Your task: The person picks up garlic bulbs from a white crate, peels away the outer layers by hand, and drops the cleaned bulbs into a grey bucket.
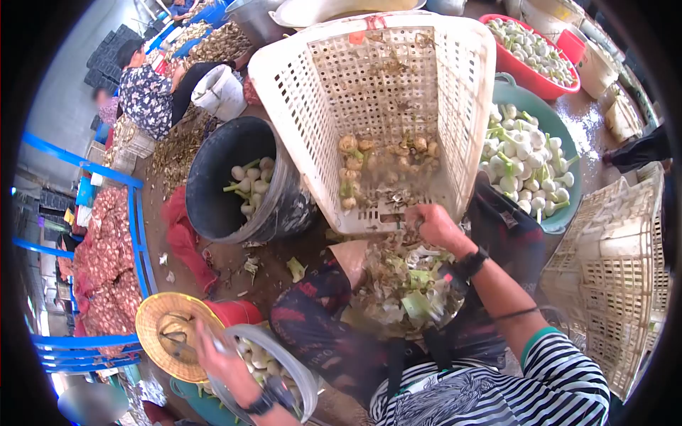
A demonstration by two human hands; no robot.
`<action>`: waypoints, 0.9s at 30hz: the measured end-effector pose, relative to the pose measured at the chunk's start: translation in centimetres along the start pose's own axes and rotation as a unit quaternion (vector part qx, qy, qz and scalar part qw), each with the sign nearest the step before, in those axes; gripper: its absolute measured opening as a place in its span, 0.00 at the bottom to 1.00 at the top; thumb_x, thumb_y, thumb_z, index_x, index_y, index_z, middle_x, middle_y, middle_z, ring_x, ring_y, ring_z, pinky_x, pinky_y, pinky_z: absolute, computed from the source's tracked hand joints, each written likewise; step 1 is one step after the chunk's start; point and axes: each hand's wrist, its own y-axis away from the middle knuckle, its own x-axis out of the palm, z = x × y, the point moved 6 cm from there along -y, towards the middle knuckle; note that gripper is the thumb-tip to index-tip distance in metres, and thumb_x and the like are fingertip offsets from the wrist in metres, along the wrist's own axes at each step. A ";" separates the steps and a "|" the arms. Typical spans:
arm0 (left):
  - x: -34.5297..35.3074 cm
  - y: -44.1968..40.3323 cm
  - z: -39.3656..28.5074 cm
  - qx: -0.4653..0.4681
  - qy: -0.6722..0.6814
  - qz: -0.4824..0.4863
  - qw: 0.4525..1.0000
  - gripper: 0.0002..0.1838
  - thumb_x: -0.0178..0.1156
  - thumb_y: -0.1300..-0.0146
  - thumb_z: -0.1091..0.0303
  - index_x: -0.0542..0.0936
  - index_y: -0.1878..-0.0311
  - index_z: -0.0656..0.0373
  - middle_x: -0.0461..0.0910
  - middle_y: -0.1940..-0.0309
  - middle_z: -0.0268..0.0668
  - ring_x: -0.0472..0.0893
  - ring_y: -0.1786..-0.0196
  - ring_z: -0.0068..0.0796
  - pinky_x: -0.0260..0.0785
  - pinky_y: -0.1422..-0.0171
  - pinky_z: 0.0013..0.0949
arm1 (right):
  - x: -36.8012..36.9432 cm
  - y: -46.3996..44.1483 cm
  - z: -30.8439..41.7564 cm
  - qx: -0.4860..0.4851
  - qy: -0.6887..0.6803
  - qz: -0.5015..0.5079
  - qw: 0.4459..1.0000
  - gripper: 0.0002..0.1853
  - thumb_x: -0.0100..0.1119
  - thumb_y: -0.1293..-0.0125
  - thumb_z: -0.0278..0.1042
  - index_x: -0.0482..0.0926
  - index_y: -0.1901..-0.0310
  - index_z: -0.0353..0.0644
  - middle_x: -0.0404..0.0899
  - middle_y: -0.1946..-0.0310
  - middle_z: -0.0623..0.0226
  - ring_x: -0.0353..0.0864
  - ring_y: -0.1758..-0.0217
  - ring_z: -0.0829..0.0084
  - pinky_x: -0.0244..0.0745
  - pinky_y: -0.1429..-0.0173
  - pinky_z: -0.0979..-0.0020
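My right hand is closed at the near edge of the white plastic crate; what it holds, if anything, is hidden. Dirty brown bulbs lie in the tilted crate. My left hand, smeared by motion, is over the rim of a grey bucket of white bulbs, beside a round yellow basket with a pair of scissors-like handles in it. A pale blurred thing shows at its fingers. Peelings and green leaf scraps are heaped on my lap.
A dark bucket with white bulbs stands left of the crate. On the right are a green tub and a red basin of bulbs, and stacked crates. People sit at the upper left; blue rails edge red net sacks.
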 end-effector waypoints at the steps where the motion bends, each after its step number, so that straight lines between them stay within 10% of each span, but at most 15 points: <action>1: -0.7 1.9 -0.5 0.048 -0.028 0.013 0.998 0.16 0.57 0.46 0.78 0.76 0.53 0.70 0.75 0.49 0.55 0.75 0.48 0.53 0.69 0.45 0.45 | -0.7 -2.0 -0.7 0.039 0.050 -0.003 0.998 0.12 0.52 0.49 0.25 0.79 0.62 0.41 0.80 0.70 0.53 0.80 0.63 0.56 0.73 0.59 0.62; 4: -0.7 5.5 -2.6 0.057 -0.018 0.093 0.994 0.20 0.59 0.45 0.74 0.76 0.48 0.68 0.71 0.42 0.54 0.71 0.39 0.44 0.61 0.35 0.41 | -0.4 -7.9 -3.1 0.000 0.101 -0.077 0.992 0.12 0.51 0.50 0.24 0.78 0.62 0.39 0.80 0.69 0.52 0.78 0.63 0.51 0.73 0.60 0.60; 5: 1.1 7.7 -2.3 -0.038 0.077 0.213 0.973 0.22 0.52 0.38 0.63 0.71 0.44 0.65 0.71 0.45 0.54 0.73 0.56 0.38 0.66 0.53 0.35 | 0.2 -10.0 -4.1 0.000 0.112 -0.077 0.991 0.12 0.52 0.50 0.24 0.77 0.61 0.39 0.79 0.67 0.52 0.78 0.61 0.50 0.73 0.59 0.59; 6: 3.3 9.8 -2.9 -0.131 0.169 0.325 0.921 0.25 0.46 0.31 0.52 0.67 0.39 0.62 0.71 0.48 0.54 0.76 0.72 0.31 0.71 0.71 0.28 | 0.8 -12.0 -5.1 0.001 0.122 -0.080 0.989 0.13 0.52 0.50 0.24 0.77 0.61 0.38 0.79 0.65 0.51 0.77 0.60 0.48 0.73 0.59 0.59; 7: 6.2 10.3 -6.7 -0.398 0.414 0.441 0.689 0.39 0.55 0.37 0.46 0.55 0.30 0.58 0.59 0.36 0.55 0.82 0.57 0.43 0.78 0.62 0.32 | 1.3 -13.9 -6.1 0.002 0.129 -0.084 0.988 0.13 0.53 0.50 0.23 0.77 0.60 0.38 0.79 0.62 0.51 0.76 0.58 0.47 0.73 0.58 0.59; 8: 7.0 8.9 -12.3 -0.456 0.435 0.433 0.645 0.13 0.56 0.39 0.69 0.78 0.55 0.68 0.75 0.48 0.52 0.73 0.43 0.51 0.69 0.43 0.42 | 2.1 -15.7 -6.2 -0.050 0.188 -0.063 0.979 0.19 0.55 0.50 0.25 0.75 0.53 0.39 0.77 0.53 0.51 0.73 0.49 0.48 0.69 0.50 0.55; 10: 11.9 9.8 -16.3 0.001 0.349 0.507 0.788 0.14 0.62 0.42 0.66 0.82 0.53 0.58 0.74 0.43 0.44 0.73 0.40 0.35 0.69 0.42 0.33 | 2.9 -17.3 -6.3 -0.097 0.248 -0.071 0.961 0.21 0.56 0.50 0.26 0.73 0.51 0.41 0.75 0.51 0.51 0.70 0.44 0.52 0.65 0.46 0.52; 14: 16.0 13.3 -18.8 -0.082 0.386 0.553 0.733 0.15 0.64 0.43 0.65 0.81 0.55 0.62 0.75 0.45 0.45 0.77 0.44 0.34 0.68 0.43 0.30 | 3.8 -17.6 -8.3 -0.123 0.339 -0.090 0.928 0.24 0.58 0.49 0.29 0.70 0.47 0.44 0.75 0.51 0.56 0.68 0.41 0.59 0.60 0.43 0.48; 20: 17.7 13.2 -19.5 -0.241 0.480 0.533 0.654 0.14 0.57 0.36 0.68 0.78 0.49 0.63 0.79 0.52 0.37 0.78 0.50 0.23 0.69 0.47 0.26 | 1.8 -15.9 -11.7 0.155 0.333 -0.048 0.929 0.20 0.57 0.49 0.31 0.74 0.51 0.49 0.76 0.54 0.60 0.71 0.46 0.59 0.64 0.49 0.54; 27: 16.3 13.8 -20.2 -0.351 0.577 0.457 0.579 0.13 0.52 0.33 0.69 0.77 0.50 0.65 0.81 0.56 0.38 0.80 0.54 0.27 0.71 0.51 0.27 | 0.9 -11.6 -8.9 0.090 0.395 -0.074 0.911 0.12 0.54 0.46 0.34 0.81 0.60 0.48 0.78 0.61 0.59 0.74 0.50 0.57 0.67 0.49 0.56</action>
